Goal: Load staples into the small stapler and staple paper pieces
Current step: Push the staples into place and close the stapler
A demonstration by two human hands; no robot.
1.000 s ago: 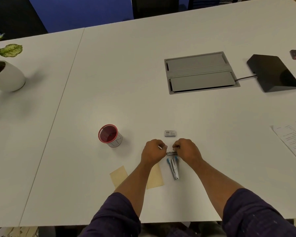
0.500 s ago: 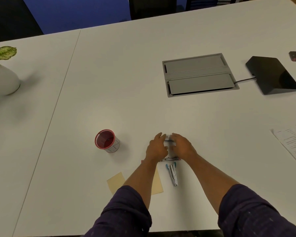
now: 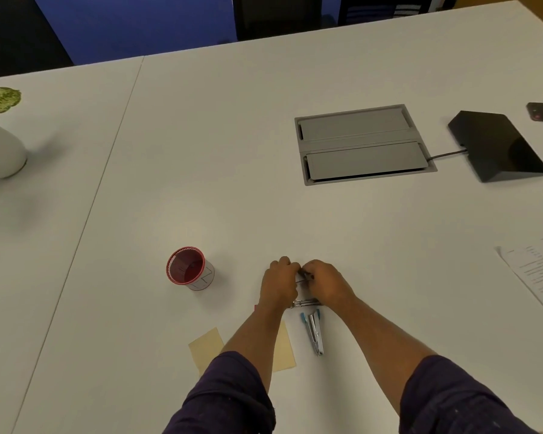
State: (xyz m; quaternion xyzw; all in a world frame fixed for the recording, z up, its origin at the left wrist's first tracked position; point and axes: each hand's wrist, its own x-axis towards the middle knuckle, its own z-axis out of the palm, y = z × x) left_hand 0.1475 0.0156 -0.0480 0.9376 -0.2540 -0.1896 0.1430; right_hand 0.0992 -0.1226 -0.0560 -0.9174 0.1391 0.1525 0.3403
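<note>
On the white table, left hand and right hand meet, fingers curled pinching a small staple box; stapler lies just beside.

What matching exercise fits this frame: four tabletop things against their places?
Things:
1. red cup
2. stapler
3. black wedge-shaped device
4. printed sheet

Places:
A. at the table's right edge
B. near side of the hands, between the forearms
C. beside the grey hatch, cabled
D. left of the hands

Pairs: 1-D, 2-B, 3-C, 4-A
</note>
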